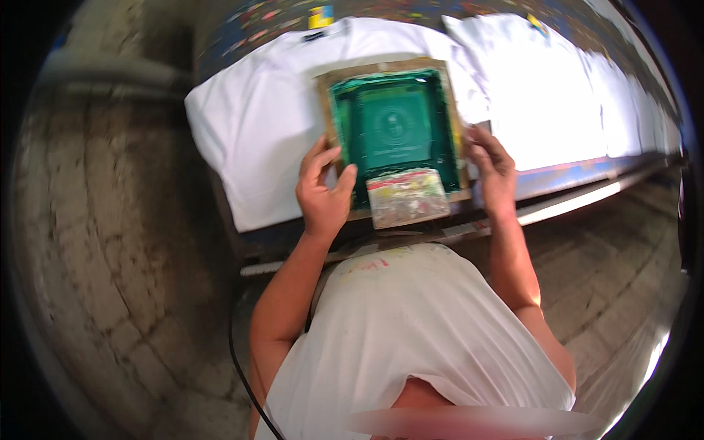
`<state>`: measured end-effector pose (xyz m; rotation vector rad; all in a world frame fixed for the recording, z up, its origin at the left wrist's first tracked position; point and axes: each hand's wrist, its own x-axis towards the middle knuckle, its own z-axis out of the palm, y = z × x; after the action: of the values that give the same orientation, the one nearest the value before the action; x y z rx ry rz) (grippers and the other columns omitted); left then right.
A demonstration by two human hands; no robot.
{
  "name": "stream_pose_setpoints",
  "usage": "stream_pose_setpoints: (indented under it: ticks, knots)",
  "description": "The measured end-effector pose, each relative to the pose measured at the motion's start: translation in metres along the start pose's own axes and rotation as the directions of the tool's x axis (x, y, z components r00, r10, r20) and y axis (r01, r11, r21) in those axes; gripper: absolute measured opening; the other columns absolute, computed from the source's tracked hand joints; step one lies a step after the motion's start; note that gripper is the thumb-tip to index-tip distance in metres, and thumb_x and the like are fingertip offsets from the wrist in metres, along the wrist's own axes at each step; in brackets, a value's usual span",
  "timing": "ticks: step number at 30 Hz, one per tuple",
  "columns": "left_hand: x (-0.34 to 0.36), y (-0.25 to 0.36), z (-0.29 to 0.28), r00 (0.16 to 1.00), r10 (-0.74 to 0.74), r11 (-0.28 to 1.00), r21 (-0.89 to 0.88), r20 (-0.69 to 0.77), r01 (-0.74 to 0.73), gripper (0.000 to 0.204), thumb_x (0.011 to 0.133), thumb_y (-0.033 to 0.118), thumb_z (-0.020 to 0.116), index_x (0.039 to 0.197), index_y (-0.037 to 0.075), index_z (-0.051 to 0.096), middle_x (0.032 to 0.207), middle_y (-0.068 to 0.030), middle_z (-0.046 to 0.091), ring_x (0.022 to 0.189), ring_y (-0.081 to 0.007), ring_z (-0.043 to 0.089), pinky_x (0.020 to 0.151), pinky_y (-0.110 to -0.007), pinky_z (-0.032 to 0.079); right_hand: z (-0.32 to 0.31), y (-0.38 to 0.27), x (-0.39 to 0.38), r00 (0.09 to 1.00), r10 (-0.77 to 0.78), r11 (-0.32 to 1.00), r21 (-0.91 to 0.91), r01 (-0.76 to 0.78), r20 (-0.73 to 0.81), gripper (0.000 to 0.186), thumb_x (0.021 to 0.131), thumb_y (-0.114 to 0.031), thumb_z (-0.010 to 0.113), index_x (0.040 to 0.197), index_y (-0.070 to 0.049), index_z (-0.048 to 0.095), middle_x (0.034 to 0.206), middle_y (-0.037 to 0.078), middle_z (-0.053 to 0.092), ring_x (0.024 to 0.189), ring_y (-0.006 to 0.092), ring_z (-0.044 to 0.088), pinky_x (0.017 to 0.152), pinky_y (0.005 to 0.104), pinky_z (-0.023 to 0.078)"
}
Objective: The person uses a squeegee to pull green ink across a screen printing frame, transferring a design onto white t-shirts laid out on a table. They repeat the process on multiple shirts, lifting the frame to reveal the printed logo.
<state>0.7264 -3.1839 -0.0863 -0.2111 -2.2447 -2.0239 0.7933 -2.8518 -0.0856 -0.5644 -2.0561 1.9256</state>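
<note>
A wooden-framed printing screen [392, 125] with green ink on its mesh lies over a white T-shirt [257, 125] on the table. A round emblem shows faintly in the middle of the mesh. At the screen's near end rests a paint-stained squeegee [408, 199], touched by neither hand. My left hand [324, 187] is at the frame's left side, thumb and fingers apart around that edge. On the right side my right hand [493, 165] has its fingers bent together at the frame's edge; the blur hides how firmly it grips.
More white T-shirts [543, 103] lie along the table to the right. A small yellow and blue piece [320, 17] sits at the far edge on the paint-spattered tabletop [257, 33]. The table's metal rail [572, 207] runs close in front of me. A black cable [238, 359] hangs at my left.
</note>
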Motion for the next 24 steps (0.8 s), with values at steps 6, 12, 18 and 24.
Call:
stream_pose_setpoints:
  ticks: [6, 12, 18, 24]
  knots:
    - [0.019, 0.045, -0.096, 0.972, -0.207, 0.976, -0.096, -0.113, 0.197, 0.03, 0.105, 0.0, 0.08, 0.135, -0.005, 0.077, 0.132, -0.014, 0.081, 0.117, -0.0191, 0.077, 0.108, -0.034, 0.061, -0.032, -0.029, 0.001, 0.986, -0.153, 0.979, -0.143, 0.142, -0.072, 0.037, 0.117, -0.005, 0.063, 0.152, 0.001, 0.071, 0.142, 0.017, 0.079, 0.127, 0.0234, 0.076, 0.106, 0.0374, 0.061]
    - [0.033, 0.08, -0.216, 0.943, 0.042, 0.966, -0.227, -0.33, -0.122, 0.024, 0.111, 0.003, 0.071, 0.132, -0.006, 0.076, 0.136, -0.023, 0.08, 0.115, -0.0281, 0.081, 0.107, -0.043, 0.066, -0.012, -0.079, -0.032, 0.92, -0.38, 0.899, -0.273, 0.343, -0.095, 0.04, 0.118, -0.008, 0.06, 0.156, 0.002, 0.068, 0.144, 0.02, 0.079, 0.125, 0.0256, 0.078, 0.102, 0.0391, 0.061]
    - [0.01, 0.066, -0.323, 0.895, 0.063, 0.96, -0.219, -0.441, -0.175, 0.036, 0.116, 0.009, 0.06, 0.147, -0.008, 0.067, 0.145, -0.0319, 0.073, 0.127, -0.0383, 0.077, 0.117, -0.054, 0.061, 0.059, -0.103, -0.083, 0.887, -0.457, 0.824, -0.343, 0.45, 0.067, 0.037, 0.117, -0.006, 0.063, 0.153, 0.002, 0.07, 0.141, 0.02, 0.08, 0.123, 0.0251, 0.078, 0.103, 0.0384, 0.062]
    - [-0.026, 0.071, -0.43, 0.731, 0.009, 0.902, -0.311, -0.682, -0.301, 0.028, 0.108, 0.02, 0.079, 0.129, 0.001, 0.078, 0.127, -0.0181, 0.082, 0.111, -0.0264, 0.081, 0.1, -0.042, 0.065, 0.115, -0.121, -0.111, 0.749, -0.501, 0.719, -0.274, 0.639, 0.434, 0.034, 0.117, -0.003, 0.062, 0.15, 0.003, 0.07, 0.143, 0.02, 0.077, 0.128, 0.0262, 0.076, 0.109, 0.0414, 0.061]
